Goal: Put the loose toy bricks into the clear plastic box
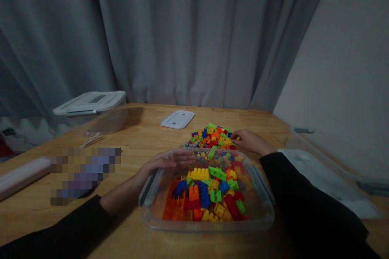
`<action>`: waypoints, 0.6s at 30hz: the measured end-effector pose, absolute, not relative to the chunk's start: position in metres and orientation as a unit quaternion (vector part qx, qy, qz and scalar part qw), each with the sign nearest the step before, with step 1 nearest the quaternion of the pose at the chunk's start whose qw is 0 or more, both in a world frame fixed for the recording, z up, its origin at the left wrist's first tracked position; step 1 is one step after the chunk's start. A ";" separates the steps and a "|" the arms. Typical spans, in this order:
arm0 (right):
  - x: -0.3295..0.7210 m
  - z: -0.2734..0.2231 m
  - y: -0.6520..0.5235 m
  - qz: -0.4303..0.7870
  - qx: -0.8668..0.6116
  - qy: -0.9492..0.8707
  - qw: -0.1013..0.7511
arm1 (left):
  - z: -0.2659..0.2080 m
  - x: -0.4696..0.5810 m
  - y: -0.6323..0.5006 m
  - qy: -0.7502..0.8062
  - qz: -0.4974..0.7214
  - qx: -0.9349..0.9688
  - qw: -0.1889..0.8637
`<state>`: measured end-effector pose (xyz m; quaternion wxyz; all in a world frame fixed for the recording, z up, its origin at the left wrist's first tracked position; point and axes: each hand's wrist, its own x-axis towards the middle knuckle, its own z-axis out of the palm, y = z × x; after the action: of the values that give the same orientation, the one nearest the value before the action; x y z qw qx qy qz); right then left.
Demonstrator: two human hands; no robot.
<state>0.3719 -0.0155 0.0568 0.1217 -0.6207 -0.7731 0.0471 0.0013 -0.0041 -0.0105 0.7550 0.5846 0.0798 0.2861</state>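
Note:
A clear plastic box [206, 226] with grey side latches stands in front of me, holding colourful toy bricks [204, 194]. My left hand [172, 158] is at its far left corner, fingers stretched out flat along the far rim and holding nothing. Behind the box lies a heap of loose toy bricks [211, 139], with small grey pieces on its left. My right hand [249, 139] reaches to the heap's right edge. Its fingers are curled against the bricks, and whatever sits between the fingertips is hidden.
A white lid [178, 119] lies on the wooden table [139, 129] behind the heap. At the back left stands a lidded clear bin [103, 119]. A pixelated item [88, 174] and a long pale box [24, 176] lie left. Another clear container [322, 166] is at the right.

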 end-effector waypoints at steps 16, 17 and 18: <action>0.379 0.032 -0.006 0.056 -0.625 -0.766 0.140 | 0.013 0.003 -0.036 0.122 0.299 0.544 0.774; 0.379 0.031 -0.005 0.054 -0.625 -0.765 0.144 | 0.015 0.003 -0.040 0.128 0.300 0.541 0.775; 0.380 0.031 -0.005 0.053 -0.625 -0.765 0.148 | 0.016 0.004 -0.042 0.128 0.297 0.543 0.775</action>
<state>0.3801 -0.0048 0.0310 0.1479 -0.6247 -0.7649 0.0526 0.0036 -0.0424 0.0159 0.7750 0.5428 0.1282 0.2971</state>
